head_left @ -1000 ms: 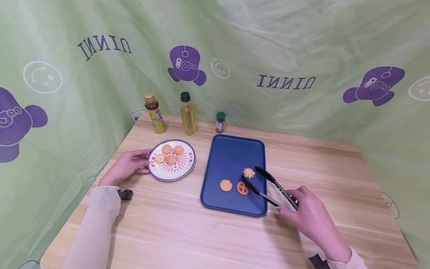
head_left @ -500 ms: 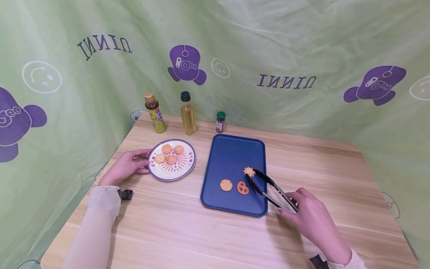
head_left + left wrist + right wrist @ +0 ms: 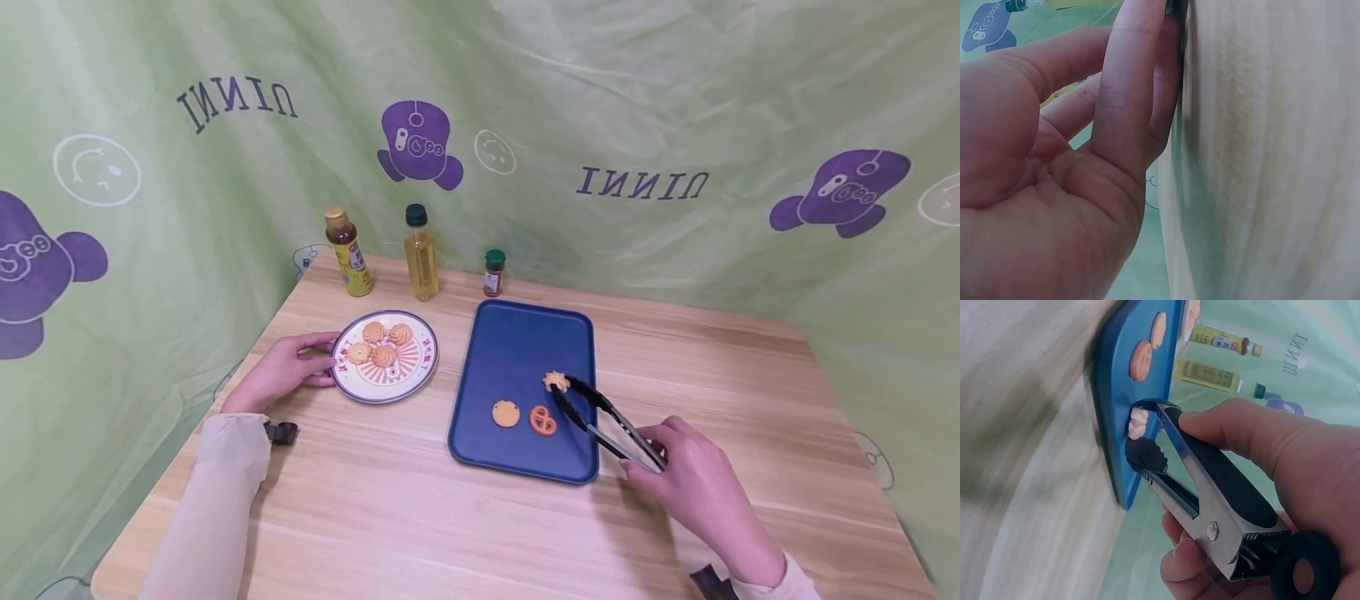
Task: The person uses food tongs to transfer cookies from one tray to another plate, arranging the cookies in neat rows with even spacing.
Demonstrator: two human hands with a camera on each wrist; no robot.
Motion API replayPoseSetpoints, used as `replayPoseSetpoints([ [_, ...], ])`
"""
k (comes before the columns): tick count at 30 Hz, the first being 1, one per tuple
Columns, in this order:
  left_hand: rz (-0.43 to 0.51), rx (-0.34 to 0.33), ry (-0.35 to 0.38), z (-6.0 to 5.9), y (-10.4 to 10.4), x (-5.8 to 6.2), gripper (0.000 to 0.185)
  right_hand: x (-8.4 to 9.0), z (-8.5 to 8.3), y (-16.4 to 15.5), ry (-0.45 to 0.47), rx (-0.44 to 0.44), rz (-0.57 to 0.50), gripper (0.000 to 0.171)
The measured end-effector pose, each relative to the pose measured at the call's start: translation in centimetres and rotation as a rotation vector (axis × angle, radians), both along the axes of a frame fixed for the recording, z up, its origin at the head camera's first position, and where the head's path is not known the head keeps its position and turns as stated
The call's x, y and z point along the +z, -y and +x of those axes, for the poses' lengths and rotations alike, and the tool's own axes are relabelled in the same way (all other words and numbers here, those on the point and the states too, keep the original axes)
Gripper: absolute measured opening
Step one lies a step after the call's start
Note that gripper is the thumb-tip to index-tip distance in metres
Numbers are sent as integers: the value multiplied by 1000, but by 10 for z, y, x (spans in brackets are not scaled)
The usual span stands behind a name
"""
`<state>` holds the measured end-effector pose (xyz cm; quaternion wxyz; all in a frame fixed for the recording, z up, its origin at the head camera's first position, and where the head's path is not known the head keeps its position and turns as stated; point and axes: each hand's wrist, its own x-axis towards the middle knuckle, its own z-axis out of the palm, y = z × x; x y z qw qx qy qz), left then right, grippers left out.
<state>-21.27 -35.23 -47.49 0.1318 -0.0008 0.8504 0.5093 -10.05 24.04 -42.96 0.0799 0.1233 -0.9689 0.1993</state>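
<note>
In the head view my left hand (image 3: 281, 371) holds the left rim of a round white plate (image 3: 412, 379) with a blue edge. Several swirl and round cookies (image 3: 383, 357) lie on it. The left wrist view shows the fingers (image 3: 1125, 94) close to the tabletop, their tips hidden. My right hand (image 3: 693, 479) grips a pair of tongs (image 3: 611, 417) with black tips. Those tips stand on either side of a flower-shaped cookie (image 3: 555, 381) on the blue tray (image 3: 517, 337); the right wrist view shows them at this cookie (image 3: 1138, 423). A pretzel cookie (image 3: 543, 420) and a round cookie (image 3: 506, 413) lie nearby.
Behind the plate stand a brown sauce bottle (image 3: 349, 254) and an oil bottle (image 3: 421, 254). A small green-capped spice jar (image 3: 493, 273) is behind the tray. A green printed curtain (image 3: 525, 100) surrounds the wooden table (image 3: 420, 517).
The tongs have narrowed, their tips coming in around the flower-shaped cookie. My left hand and the plate have stayed in place.
</note>
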Motion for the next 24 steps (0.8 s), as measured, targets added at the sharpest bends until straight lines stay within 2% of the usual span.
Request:
replayPoseSetpoints([
  [10, 0, -2, 5, -1, 1, -1, 65, 15, -12, 21, -1, 27, -8, 35],
  [18, 18, 3, 8, 0, 1, 0, 63, 25, -28, 62, 10, 99, -46, 40],
  [24, 30, 8, 21, 1, 0, 1, 62, 28, -37, 98, -22, 197, -70, 32],
])
